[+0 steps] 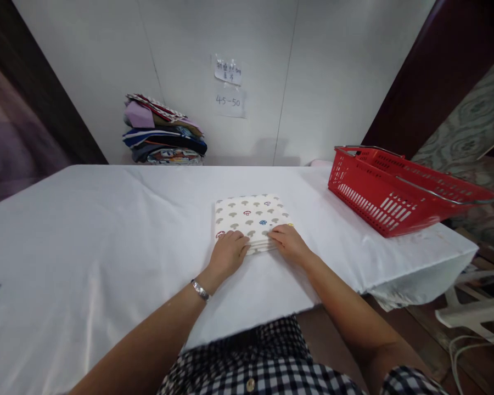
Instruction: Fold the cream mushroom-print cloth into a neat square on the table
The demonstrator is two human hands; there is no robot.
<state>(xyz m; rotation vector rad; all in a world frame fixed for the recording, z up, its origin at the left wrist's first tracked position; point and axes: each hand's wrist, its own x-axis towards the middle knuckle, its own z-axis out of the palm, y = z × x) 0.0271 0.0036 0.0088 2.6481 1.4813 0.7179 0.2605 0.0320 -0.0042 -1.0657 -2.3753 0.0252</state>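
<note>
A folded cream cloth [251, 215] printed with small mushrooms lies square on the white-covered table [107, 230]. My left hand [228, 253] rests on its near left corner with the fingers curled over the edge. My right hand [287, 242] lies on the near right corner, fingers pressed flat on the fabric. Both hands touch the cloth's front edge, where several folded layers show. A metal bracelet sits on my left wrist.
A red plastic basket [391, 192] with metal handles stands at the table's right end. A pile of folded coloured fabrics [162, 131] sits at the back against the white wall, beneath paper notes [229, 88]. A white plastic stool [477, 307] stands on the floor at right.
</note>
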